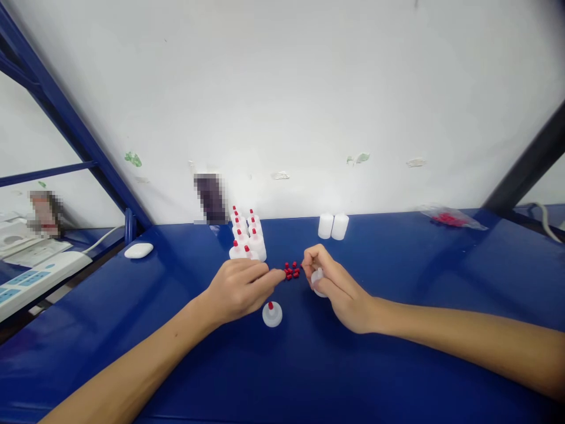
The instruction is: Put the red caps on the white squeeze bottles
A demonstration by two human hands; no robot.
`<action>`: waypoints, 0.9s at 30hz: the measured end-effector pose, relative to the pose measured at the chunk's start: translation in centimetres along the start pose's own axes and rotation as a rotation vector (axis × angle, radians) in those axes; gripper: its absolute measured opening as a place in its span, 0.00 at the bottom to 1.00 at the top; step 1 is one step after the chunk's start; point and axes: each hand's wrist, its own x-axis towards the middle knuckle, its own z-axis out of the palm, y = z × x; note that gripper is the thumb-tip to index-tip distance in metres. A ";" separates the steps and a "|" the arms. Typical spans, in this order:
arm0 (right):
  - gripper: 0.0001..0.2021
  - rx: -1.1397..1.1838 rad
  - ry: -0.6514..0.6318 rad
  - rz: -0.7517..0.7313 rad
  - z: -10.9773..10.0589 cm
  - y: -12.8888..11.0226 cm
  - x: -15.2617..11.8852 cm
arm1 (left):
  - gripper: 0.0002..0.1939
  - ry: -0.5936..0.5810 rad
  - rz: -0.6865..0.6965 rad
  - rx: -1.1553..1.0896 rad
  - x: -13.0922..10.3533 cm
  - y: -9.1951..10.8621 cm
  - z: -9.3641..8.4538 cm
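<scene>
My left hand [245, 287] is at the left edge of a small pile of red caps [292, 271], its fingers together and its fingertips beside the caps; whether it pinches one is too small to tell. My right hand [338, 288] is closed around a translucent white nozzle lid [317, 279], right of the pile. On the table in front of my left hand lies another translucent lid [272, 315] with a red tip. Behind my left hand stand several white bottles [257, 242] with red-tipped nozzles, the nearest partly hidden by the hand.
Two white bottles without nozzles [325, 226] stand by the wall. A plastic bag of red caps [450, 218] lies at the back right. At the left are a white oval case [138, 251], a power strip [39, 281] and a blue frame post [75, 112].
</scene>
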 end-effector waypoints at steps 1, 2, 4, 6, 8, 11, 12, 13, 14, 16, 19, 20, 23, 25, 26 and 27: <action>0.07 -0.010 0.014 0.011 0.0 0.0 0.2 | 0.10 0.011 -0.036 -0.015 0.0 0.0 -0.2; 0.06 -0.009 0.027 0.018 0.1 0.1 0.3 | 0.11 0.007 -0.054 -0.046 0.1 0.2 -0.3; 0.03 0.025 0.057 0.032 0.1 0.3 0.6 | 0.11 -0.056 -0.030 -0.140 0.3 1.0 -0.4; 0.02 0.082 0.091 0.051 0.0 0.5 0.9 | 0.10 -0.160 0.036 -0.190 0.6 1.9 -0.2; 0.04 0.135 0.118 0.076 -0.1 0.7 1.2 | 0.10 -0.248 0.070 -0.152 0.8 2.6 0.4; 0.05 0.185 0.133 0.117 -0.1 0.8 1.3 | 0.09 -0.356 0.018 -0.055 0.6 2.3 1.3; 0.05 0.200 0.133 0.128 -0.1 0.8 1.3 | 0.10 -0.386 -0.005 -0.043 0.5 1.9 1.5; 0.06 0.215 0.135 0.136 0.0 0.7 1.2 | 0.10 -0.409 -0.027 -0.040 0.3 1.5 1.7; 0.06 0.226 0.142 0.139 0.1 0.7 1.2 | 0.11 -0.428 -0.045 -0.047 0.1 1.0 1.9; 0.06 0.237 0.167 0.140 0.2 0.6 1.1 | 0.12 -0.442 -0.079 -0.086 -0.3 0.2 2.0; 0.03 0.209 0.223 0.097 -1.0 0.7 1.7 | 0.13 -0.442 -0.115 -0.162 -0.6 -0.5 2.2; 0.06 0.183 0.244 0.052 -1.9 0.8 2.2 | 0.13 -0.442 -0.120 -0.185 -0.6 -0.6 2.2; 0.10 0.034 0.394 -0.076 -5.8 1.5 4.4 | 0.14 -0.447 -0.129 -0.240 -0.6 -0.7 2.3; 0.09 -0.034 0.487 -0.120 -8.7 2.2 6.0 | 0.16 -0.455 -0.141 -0.266 -0.6 -0.6 2.3; 0.09 -0.054 0.508 -0.123 -9.9 2.5 6.7 | 0.18 -0.459 -0.151 -0.275 -0.6 -0.6 2.3; 0.09 -0.065 0.516 -0.123 -10.9 2.9 7.3 | 0.20 -0.462 -0.162 -0.283 -0.7 -0.5 2.3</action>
